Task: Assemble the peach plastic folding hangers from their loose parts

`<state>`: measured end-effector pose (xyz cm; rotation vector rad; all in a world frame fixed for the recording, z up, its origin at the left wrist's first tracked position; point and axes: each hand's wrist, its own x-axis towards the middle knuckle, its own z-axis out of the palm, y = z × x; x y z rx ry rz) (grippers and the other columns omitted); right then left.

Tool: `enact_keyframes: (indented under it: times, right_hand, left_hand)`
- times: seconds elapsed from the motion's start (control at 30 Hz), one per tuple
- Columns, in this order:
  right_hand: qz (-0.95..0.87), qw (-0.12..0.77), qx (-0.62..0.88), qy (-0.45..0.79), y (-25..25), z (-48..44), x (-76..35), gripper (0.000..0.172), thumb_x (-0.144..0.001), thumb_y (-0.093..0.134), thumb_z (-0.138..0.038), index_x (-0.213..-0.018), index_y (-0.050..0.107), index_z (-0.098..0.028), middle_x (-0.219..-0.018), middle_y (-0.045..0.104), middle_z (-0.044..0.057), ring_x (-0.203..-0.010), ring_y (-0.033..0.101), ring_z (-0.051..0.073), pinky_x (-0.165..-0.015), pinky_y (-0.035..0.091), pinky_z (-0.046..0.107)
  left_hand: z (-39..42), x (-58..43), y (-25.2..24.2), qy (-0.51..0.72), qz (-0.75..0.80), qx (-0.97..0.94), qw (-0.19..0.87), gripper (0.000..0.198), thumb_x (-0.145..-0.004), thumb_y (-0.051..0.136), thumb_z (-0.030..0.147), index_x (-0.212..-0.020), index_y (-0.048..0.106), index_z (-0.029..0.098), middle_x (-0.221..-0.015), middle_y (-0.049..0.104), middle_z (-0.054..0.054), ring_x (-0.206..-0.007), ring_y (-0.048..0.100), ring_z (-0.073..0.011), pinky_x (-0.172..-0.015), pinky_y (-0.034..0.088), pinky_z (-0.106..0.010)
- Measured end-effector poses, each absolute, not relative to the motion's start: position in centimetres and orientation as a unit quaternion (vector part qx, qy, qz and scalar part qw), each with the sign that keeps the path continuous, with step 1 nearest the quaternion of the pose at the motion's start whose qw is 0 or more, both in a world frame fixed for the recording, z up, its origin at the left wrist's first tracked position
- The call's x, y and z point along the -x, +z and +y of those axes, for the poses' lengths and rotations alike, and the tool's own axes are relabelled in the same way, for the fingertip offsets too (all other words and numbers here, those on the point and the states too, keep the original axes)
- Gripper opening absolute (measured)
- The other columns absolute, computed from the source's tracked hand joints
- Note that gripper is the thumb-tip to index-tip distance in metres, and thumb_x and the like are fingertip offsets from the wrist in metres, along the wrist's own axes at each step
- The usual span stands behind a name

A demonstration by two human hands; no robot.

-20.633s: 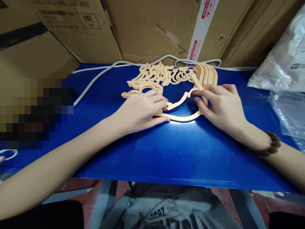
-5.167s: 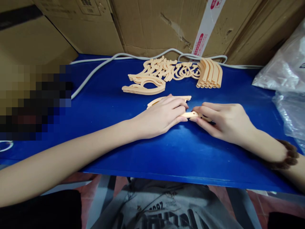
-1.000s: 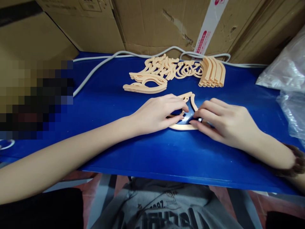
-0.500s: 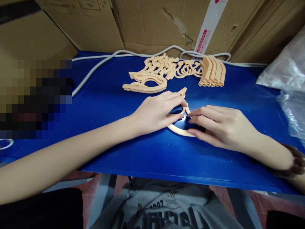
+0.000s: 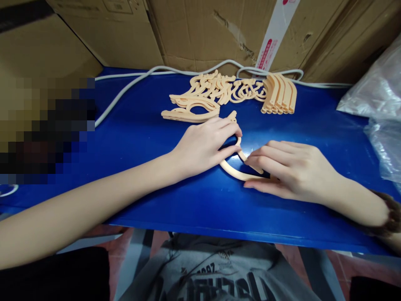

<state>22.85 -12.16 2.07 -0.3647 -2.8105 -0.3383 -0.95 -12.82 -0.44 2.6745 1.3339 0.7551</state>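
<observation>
A beige plastic folding hanger [image 5: 231, 170] lies on the blue tabletop between my two hands, partly covered by both. My left hand [image 5: 203, 144] is closed on its left side, thumb and fingertips around the inner curved piece. My right hand [image 5: 288, 169] grips its right side, thumb against the lower curved arm and fingertips at the thin inner strip. A small hooked end [image 5: 232, 116] of beige plastic sticks out beyond my left fingers. Behind my left hand rests a stack of similar folded hangers [image 5: 188, 113].
At the back lie a heap of beige hook pieces [image 5: 216, 87] and a row of curved arm pieces [image 5: 278, 95]. A white cable [image 5: 131, 81] runs along the cardboard boxes [image 5: 200, 33]. Clear plastic bags [image 5: 372, 92] lie at the right.
The inner strip has swung down and to the right, toward the lower arm. The hooked end has tipped left. My right thumb has moved slightly lower, and both hands keep their hold.
</observation>
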Motion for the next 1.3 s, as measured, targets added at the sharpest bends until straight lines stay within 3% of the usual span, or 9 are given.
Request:
enact_keyframes:
  times: [0.43,0.73,1.0,1.3]
  right_hand:
    - [-0.982,0.155,0.089,-0.059,2.2,-12.2,-22.9,0.016,-0.099,0.058,-0.031,-0.099,0.064,-0.016,-0.088,0.071,0.004,-0.081,0.062,0.017,-0.07,0.049,0.029]
    - [-0.982,0.142,0.101,-0.071,2.1,-12.0,-22.9,0.014,-0.098,0.052,-0.022,-0.102,0.065,-0.017,-0.096,0.072,0.007,-0.091,0.063,0.019,-0.076,0.051,0.032]
    - [-0.981,0.141,0.118,-0.067,1.8,-11.2,-22.9,0.015,-0.094,0.051,-0.015,-0.101,0.064,-0.015,-0.098,0.07,0.009,-0.088,0.059,0.021,-0.077,0.049,0.034]
    - [-0.977,0.152,0.141,-0.045,1.8,-10.5,-23.1,0.009,-0.092,0.05,-0.015,-0.095,0.058,-0.018,-0.097,0.067,0.01,-0.085,0.059,0.021,-0.075,0.046,0.033]
  left_hand:
    - [-12.9,1.0,-0.5,0.248,0.433,-0.866,0.026,0.019,-0.097,0.059,0.034,-0.107,0.066,0.02,-0.111,0.071,-0.005,-0.102,0.064,-0.0206,-0.074,0.046,-0.028]
    - [-12.9,1.0,-0.5,0.251,0.434,-0.865,0.029,0.018,-0.095,0.062,0.033,-0.106,0.066,0.02,-0.112,0.072,-0.003,-0.104,0.065,-0.0207,-0.074,0.046,-0.028]
    - [-12.8,1.0,-0.4,0.249,0.412,-0.875,0.045,0.018,-0.098,0.057,0.032,-0.105,0.067,0.02,-0.111,0.073,-0.003,-0.104,0.066,-0.0212,-0.08,0.048,-0.03]
    - [-12.6,1.2,-0.4,0.239,0.383,-0.89,0.058,0.037,-0.091,0.038,0.003,-0.105,0.069,0.018,-0.117,0.073,-0.003,-0.112,0.065,-0.0219,-0.089,0.052,-0.035]
